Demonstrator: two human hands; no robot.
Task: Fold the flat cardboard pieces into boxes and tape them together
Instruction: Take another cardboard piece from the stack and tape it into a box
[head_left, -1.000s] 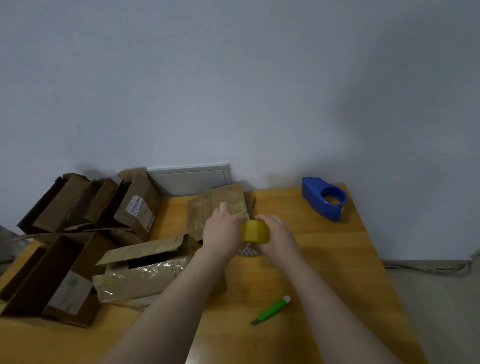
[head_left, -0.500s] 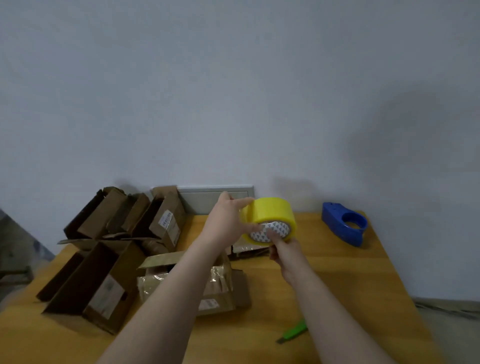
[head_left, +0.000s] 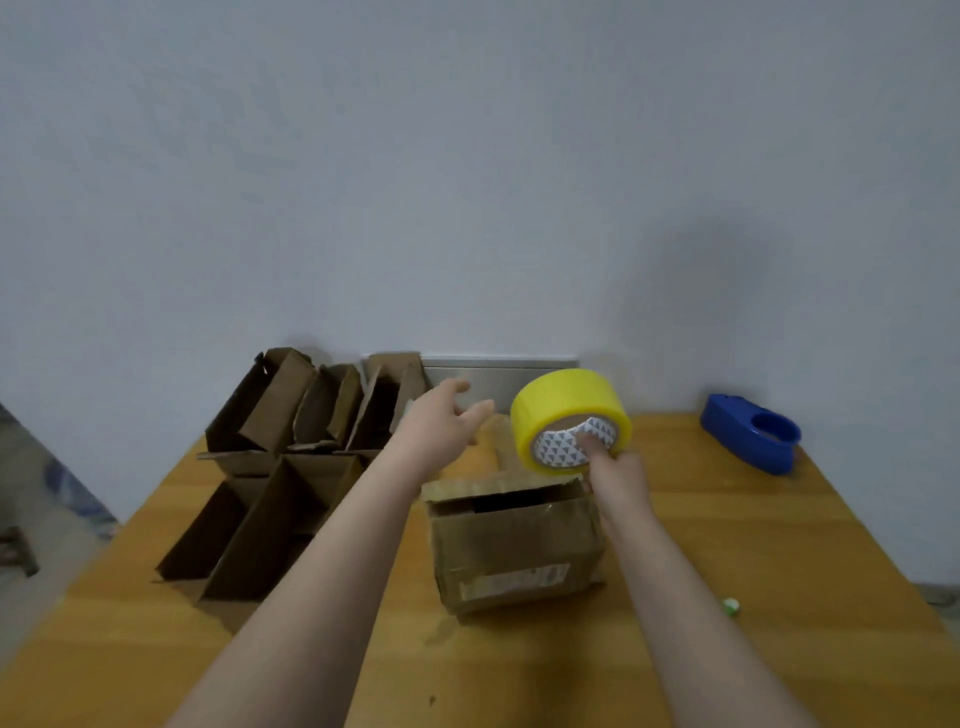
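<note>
yellow tape roll (head_left: 566, 400) gripped through its core by my right hand (head_left: 621, 470), i'd find its loose end with my spread left hand (head_left: 436, 428).

Right hand (head_left: 618, 467) holds the yellow tape roll (head_left: 569, 418) above a cardboard box (head_left: 514, 545); left hand (head_left: 441, 426) open beside it

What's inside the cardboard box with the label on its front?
The labelled box is partly open on top, and only a dark gap shows between its flaps. The flaps and shadow cover the rest, so whether anything lies inside cannot be seen.
</note>
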